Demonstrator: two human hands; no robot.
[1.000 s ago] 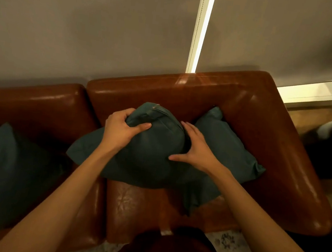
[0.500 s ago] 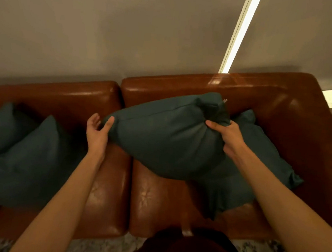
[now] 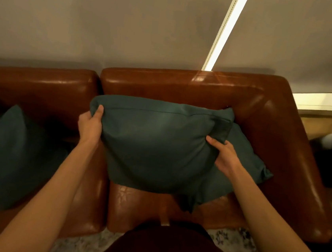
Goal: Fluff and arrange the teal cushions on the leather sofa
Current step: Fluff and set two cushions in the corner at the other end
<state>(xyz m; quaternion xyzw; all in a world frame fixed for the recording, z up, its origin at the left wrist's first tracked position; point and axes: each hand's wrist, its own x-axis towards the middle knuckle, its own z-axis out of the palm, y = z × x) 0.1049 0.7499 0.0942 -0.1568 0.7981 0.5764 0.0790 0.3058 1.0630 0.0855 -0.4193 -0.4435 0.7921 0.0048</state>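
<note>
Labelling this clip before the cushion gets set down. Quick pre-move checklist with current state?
1. Left hand on the held cushion: ok, it grips the left edge.
2. Right hand on it: ok, it grips the right side below the corner.
3. Cushion squared to the backrest: ok, top seam runs roughly level along it.
4. Second cushion behind, by the armrest: not ok, it lies slumped and partly covered.
5. Left seat: cannot tell, another cushion lies there, partly out of frame.
6. Filling evenly fluffed: cannot tell.
</note>
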